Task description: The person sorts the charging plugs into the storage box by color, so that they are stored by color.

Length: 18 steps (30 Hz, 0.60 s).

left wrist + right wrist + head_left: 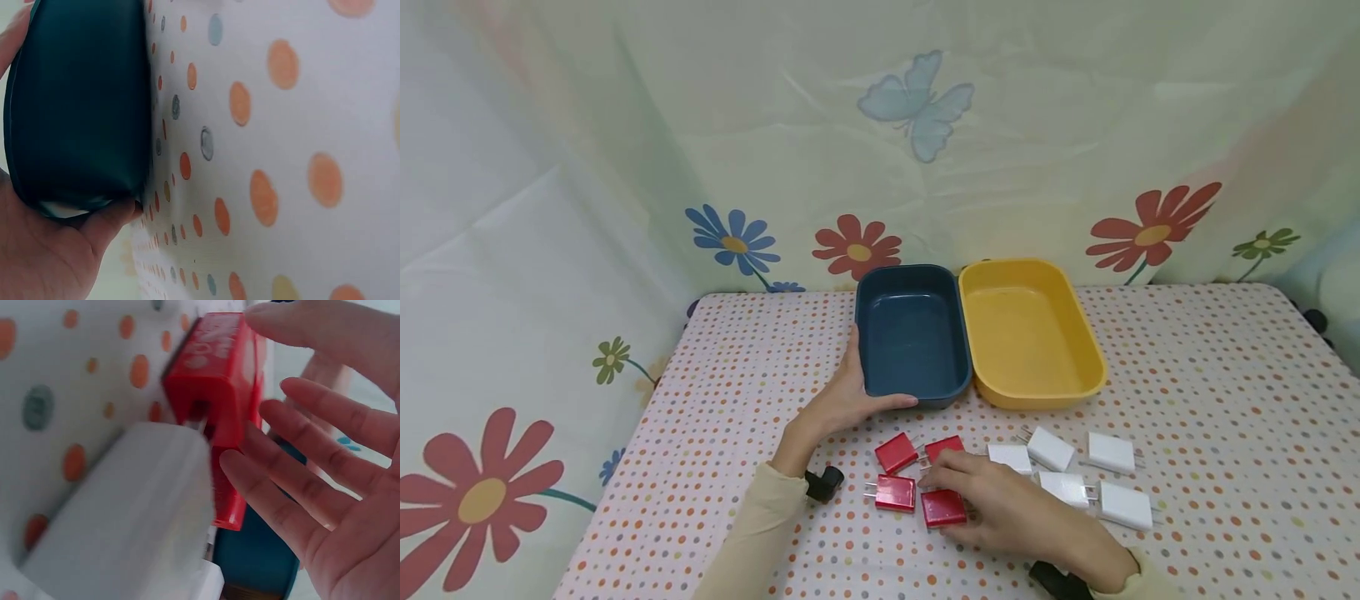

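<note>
My left hand (842,402) holds the near left corner of a dark blue bin (913,337), its thumb along the front wall and its fingers along the left side. In the left wrist view the hand (53,250) wraps that bin's (81,106) end. Over several red plug adapters, my right hand (1011,508) is lowered, nearest to the front right one (943,508). The right wrist view shows the hand (337,487) with fingers spread and thumb and fingertips at a red adapter (215,362); whether they touch it is unclear.
A yellow bin (1033,333) stands against the blue bin's right side. Several white plug adapters (1124,505) lie right of the red ones, one (131,519) large in the right wrist view. The dotted tablecloth (737,358) meets a flowered curtain behind.
</note>
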Tool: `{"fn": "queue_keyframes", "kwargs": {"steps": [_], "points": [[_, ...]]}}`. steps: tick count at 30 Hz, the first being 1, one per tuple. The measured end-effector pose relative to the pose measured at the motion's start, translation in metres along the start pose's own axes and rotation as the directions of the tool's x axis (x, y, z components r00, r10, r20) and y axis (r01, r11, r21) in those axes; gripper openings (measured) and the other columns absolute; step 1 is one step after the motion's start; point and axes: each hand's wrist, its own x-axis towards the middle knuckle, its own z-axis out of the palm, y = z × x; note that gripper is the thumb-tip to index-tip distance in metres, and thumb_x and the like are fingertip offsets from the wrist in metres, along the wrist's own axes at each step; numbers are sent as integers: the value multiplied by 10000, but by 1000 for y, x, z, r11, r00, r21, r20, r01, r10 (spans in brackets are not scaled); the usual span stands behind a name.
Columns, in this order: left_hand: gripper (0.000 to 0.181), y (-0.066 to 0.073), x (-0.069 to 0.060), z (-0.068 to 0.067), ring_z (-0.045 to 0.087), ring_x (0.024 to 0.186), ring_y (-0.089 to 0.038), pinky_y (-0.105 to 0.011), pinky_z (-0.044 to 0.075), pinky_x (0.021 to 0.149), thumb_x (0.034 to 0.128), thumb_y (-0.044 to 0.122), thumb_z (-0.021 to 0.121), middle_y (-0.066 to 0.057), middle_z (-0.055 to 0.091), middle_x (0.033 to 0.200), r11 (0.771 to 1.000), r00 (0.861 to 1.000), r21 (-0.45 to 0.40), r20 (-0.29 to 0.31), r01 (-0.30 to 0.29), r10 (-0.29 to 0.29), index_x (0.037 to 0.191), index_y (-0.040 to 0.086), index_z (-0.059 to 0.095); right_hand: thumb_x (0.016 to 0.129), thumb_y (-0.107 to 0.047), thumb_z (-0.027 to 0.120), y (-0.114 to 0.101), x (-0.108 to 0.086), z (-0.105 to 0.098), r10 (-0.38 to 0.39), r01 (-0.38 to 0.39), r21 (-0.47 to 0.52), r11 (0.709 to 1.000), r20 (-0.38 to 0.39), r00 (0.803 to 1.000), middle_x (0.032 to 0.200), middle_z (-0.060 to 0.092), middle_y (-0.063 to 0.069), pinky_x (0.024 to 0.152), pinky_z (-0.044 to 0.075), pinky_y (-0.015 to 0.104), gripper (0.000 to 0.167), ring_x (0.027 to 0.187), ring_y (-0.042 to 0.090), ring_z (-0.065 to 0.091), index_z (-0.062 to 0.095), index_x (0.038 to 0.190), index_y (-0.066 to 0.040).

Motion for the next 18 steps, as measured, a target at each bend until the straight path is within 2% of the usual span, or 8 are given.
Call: {"fn": "queue_keyframes", "kwargs": {"steps": [3,8,18], "points": [[1468,0,-1,-1,112,1598,-341,-599,280,1222,742,639,879,-70,-32,1761,1000,1000,3,-7,9,-9,1660,232,-193,860,-257,893,0,1,3,20,-20,-19,1000,2,1000,1230,630,-94,934,590,355,408,1098,113,610,733,1232,-211],[1450,0,-1,-2,136,1589,-368,-606,295,1213,752,618,882,-99,-3,1758,1000,1000,1,-17,11,-11,1668,205,-162,860,-220,891,0,2,8,29,-28,-58,998,21,999,1200,625,-74,918,594,350,405,1060,99,598,742,1232,-163],[1446,1,-1,1,140,1587,-359,-610,307,1206,759,597,886,-87,2,1757,1000,1000,-23,-8,2,-2,1660,245,-189,837,-209,910,-1,2,13,72,-68,-94,993,47,996,1193,630,-36,921,596,386,446,1048,120,601,746,1244,-127]]}}
